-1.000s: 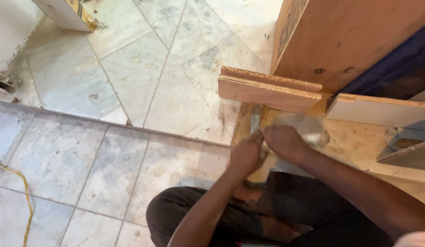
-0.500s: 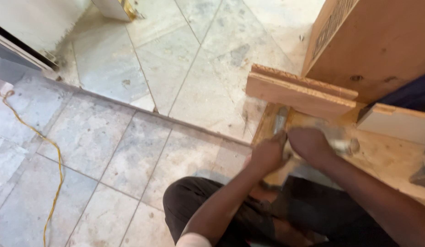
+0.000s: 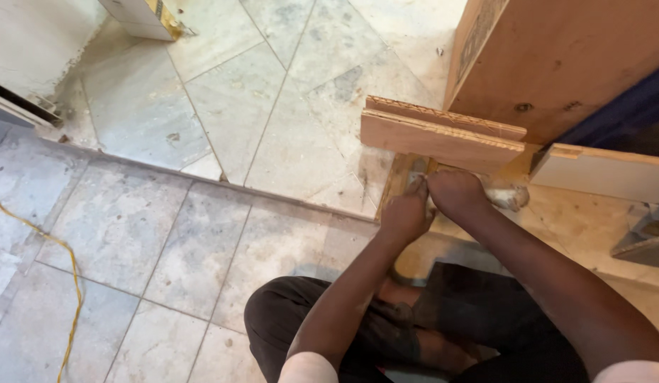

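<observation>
Both hands work low on the floor: the left hand has its grip closed round a narrow wooden strip, steadying it beside the right hand, clenched just below stacked plywood offcuts.

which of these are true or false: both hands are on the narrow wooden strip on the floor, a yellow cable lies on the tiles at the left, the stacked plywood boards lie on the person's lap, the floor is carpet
1. Both hands are on the narrow wooden strip: true; the left hand and right hand press together at its far end.
2. A yellow cable lies on the grey stone floor tiles at the left: true.
3. The stacked plywood boards lie on the lap: false; they rest on the floor beyond the hands.
4. The floor is carpet: false; it is tiled.
</observation>
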